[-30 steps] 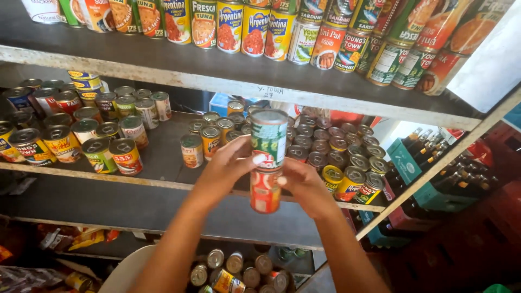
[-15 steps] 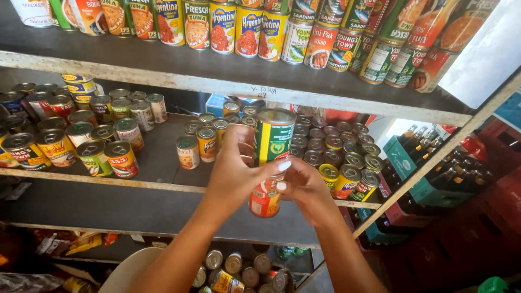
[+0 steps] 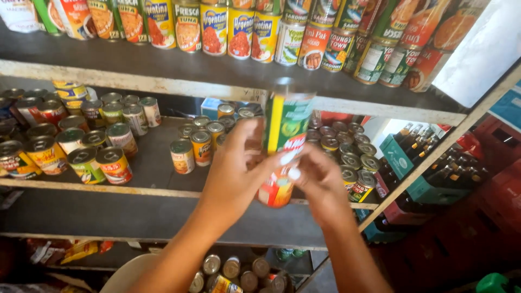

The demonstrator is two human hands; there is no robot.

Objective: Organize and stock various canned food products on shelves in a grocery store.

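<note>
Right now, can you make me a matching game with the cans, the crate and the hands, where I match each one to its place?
Things:
1. two stacked cans
2. row of tall cans
3. green crate
4. loose cans

Places:
A. low down, under the arms
B. top shelf
C. between the left hand and right hand
D. right of the shelves, full of bottles

Pairs: 1-C, 2-B, 3-D, 4-A

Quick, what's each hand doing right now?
Left hand: closed around the stacked cans.
Right hand: gripping the same stacked cans from the other side.
</note>
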